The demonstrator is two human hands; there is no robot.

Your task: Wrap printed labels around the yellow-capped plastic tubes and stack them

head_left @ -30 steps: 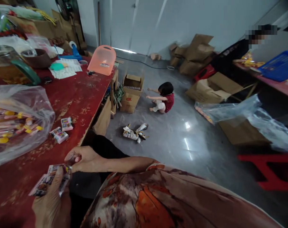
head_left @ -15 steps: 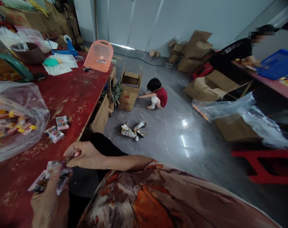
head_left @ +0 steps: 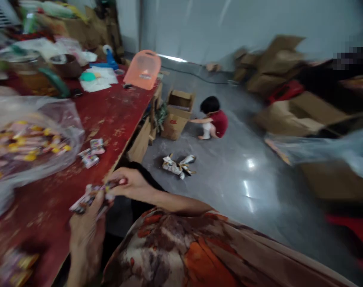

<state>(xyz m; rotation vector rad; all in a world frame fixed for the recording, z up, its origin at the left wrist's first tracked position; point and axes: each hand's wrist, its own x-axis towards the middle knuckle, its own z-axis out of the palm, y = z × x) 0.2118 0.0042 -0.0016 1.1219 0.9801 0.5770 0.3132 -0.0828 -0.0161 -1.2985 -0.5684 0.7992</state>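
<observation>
My left hand [head_left: 85, 235] is closed around a fanned bunch of small printed packets [head_left: 88, 197] at the near edge of the red table [head_left: 109, 115]. My right hand [head_left: 128, 184] reaches across from the right and pinches the top end of the same bunch, its fingers pressed together. A clear plastic bag of yellow-capped tubes [head_left: 28, 145] lies on the table to the left. Two or three small loose packets [head_left: 91, 152] rest on the table just beyond my hands. The picture is smeared by motion.
An orange plastic stool [head_left: 143, 70], papers [head_left: 98, 79] and a blue tape dispenser [head_left: 108, 59] stand at the table's far end. On the grey floor a child [head_left: 212, 119] sits by an open cardboard box [head_left: 178, 113]; crumpled wrappers [head_left: 179, 165] lie nearer. Cardboard boxes [head_left: 277, 59] pile at the right.
The view has swung to the left and blurred. My hands and the packets have stayed together and sit higher and further right in the picture. The child remains by the box.
</observation>
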